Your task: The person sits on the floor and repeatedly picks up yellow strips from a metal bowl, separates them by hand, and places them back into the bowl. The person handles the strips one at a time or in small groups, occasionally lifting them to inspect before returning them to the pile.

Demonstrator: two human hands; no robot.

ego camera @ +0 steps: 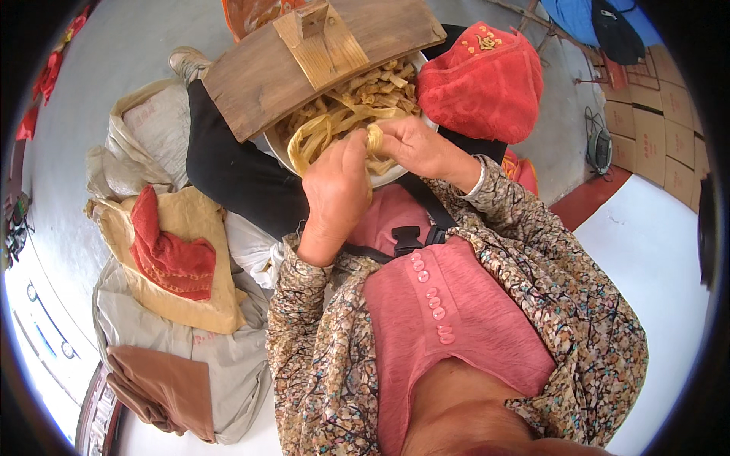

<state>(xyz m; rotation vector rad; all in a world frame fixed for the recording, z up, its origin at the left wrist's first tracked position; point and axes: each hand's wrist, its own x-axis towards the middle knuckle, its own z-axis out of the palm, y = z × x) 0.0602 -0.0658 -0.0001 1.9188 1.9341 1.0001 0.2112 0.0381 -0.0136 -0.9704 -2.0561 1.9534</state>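
My left hand point(337, 188) and my right hand point(423, 143) meet over a white basin point(393, 176). Between my fingertips is a looped, pale yellow strip point(374, 139), gripped from both sides. Long, limp yellow strips point(311, 139) trail from beside my left hand over the basin's contents. Under them lie many short, tan, folded or knotted pieces point(388, 85); their material cannot be told for sure. A brown wooden board point(245, 97) lies across the far part of the basin and hides what is beneath. On it stands a lighter wooden block fixture point(325, 48).
A red towel point(482, 85) with small yellow bits on it drapes at the right. Left are sacks point(154, 119), a red cloth point(171, 245) and a brown cloth point(165, 393). Cardboard boxes point(650, 131) are stacked far right. An orange bag point(251, 17) stands behind the board.
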